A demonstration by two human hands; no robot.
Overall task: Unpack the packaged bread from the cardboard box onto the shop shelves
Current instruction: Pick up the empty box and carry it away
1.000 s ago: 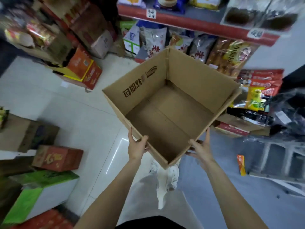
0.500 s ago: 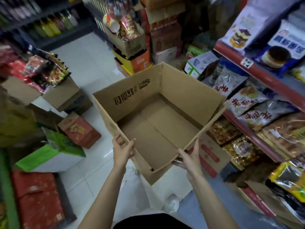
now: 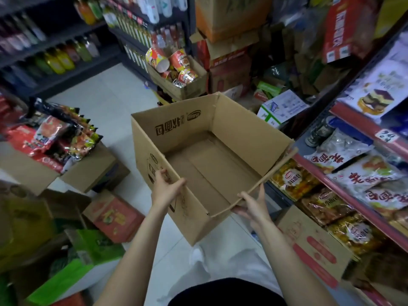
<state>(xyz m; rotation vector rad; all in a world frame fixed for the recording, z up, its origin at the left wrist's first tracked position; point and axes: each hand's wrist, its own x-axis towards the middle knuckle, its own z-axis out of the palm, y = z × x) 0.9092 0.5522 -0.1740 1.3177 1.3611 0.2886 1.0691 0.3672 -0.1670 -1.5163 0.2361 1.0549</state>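
Observation:
I carry an open brown cardboard box (image 3: pixel 242 129) in front of me, held off the floor, and nothing lies inside it. My left hand (image 3: pixel 165 189) grips the box's near left wall, thumb over the rim. My right hand (image 3: pixel 252 205) holds the near right corner from outside and below, with fingers spread along the wall. Packaged bread (image 3: pixel 293 180) in clear and white bags fills the red-edged shop shelves (image 3: pixel 344 188) to my right.
A closed carton with red print (image 3: pixel 313 246) sits on the floor by the shelves. On the left stand a box of snack packets (image 3: pixel 57 140), red cartons and a green-white box (image 3: pixel 72 277). Behind are stacked cartons, cup noodles (image 3: pixel 176 62) and drink shelves.
The view has swung left, away from the bread shelves and toward the aisle. The box has come with me, still held in both hands.

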